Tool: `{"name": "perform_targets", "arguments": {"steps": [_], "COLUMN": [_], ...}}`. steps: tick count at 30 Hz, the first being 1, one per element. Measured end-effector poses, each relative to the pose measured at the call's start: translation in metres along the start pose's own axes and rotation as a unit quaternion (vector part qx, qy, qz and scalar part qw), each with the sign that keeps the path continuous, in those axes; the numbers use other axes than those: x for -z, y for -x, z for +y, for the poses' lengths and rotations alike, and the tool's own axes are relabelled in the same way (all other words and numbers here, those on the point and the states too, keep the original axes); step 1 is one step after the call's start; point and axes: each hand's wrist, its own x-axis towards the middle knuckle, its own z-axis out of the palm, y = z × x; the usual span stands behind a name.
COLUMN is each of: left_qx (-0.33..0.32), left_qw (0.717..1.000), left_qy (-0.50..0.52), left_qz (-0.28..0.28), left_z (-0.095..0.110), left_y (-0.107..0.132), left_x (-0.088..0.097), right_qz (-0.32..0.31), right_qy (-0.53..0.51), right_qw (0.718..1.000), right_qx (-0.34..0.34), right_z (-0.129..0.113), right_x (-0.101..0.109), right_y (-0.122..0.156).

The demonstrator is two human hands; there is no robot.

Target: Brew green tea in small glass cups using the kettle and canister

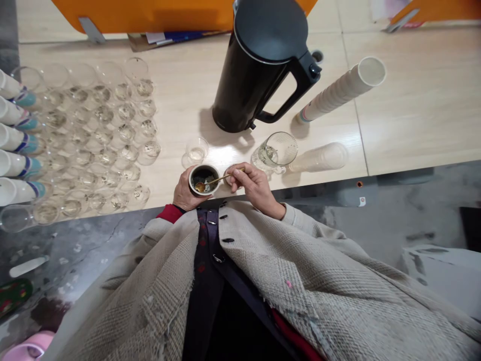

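Observation:
My left hand [184, 191] is wrapped round a small canister [193, 176] with a pale rim and dark loose tea leaves inside. Between the fingers of my right hand [255, 186] is the handle of a small gold spoon [221, 178]; its bowl rests inside the canister. A round lid-like piece [229, 173] lies on the table, partly hidden by my right hand. Just beyond the canister stands a small clear plastic cup [197, 149]. To the right, a ribbed glass mug [281, 149] has some leaves at its bottom.
A large black kettle [244, 75] stands beyond my hands. Right of it are a stack of paper cups [334, 93] and a stack of clear cups [319, 157]. Rows of clear cups [105, 135] with leaves fill the left side, beside paper cup stacks [17, 138]. An orange divider [158, 15] borders the back.

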Motion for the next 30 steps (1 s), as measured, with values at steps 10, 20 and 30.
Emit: {"name": "perform_targets", "arguments": {"steps": [10,20,30], "left_qx": [-0.026,-0.019,-0.047], "left_qw": [1.000,1.000,0.999], "left_qy": [0.008,0.001,0.001], "left_qz": [0.010,0.016,0.028], "left_z": [-0.007,-0.008,-0.008], "left_y": [0.001,0.001,0.002], "left_x": [-0.002,-0.005,-0.005], "right_qz": [0.056,0.116,0.009], "right_qy": [-0.123,-0.009,0.313], "right_qw": [0.989,0.989,0.898], "right_qx": [-0.054,0.096,0.308], "right_z": [0.004,-0.032,0.004], "right_x": [0.005,0.009,-0.016], "right_y": [-0.003,-0.007,-0.035]}}
